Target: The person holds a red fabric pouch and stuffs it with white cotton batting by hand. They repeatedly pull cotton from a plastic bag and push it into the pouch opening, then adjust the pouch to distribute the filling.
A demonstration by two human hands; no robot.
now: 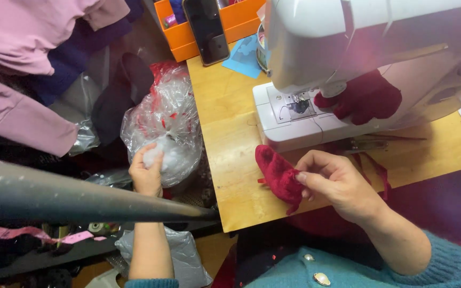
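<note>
My right hand (337, 184) pinches the open end of a small dark red plush fabric piece (277, 173) that lies on the wooden table (230, 133). My left hand (146, 172) reaches off the table's left edge and grips a tuft of white stuffing (174, 154) inside a clear plastic bag (161, 120). A white sewing machine (348, 58) stands at the back of the table, with another dark red fabric piece (366, 98) under its arm.
An orange organiser box (185, 37) with a black phone (206, 29) leaning on it sits at the table's far corner, beside a blue paper scrap (244, 58). Pink clothing (22, 58) hangs at left. A grey tube (70, 200) crosses the lower left.
</note>
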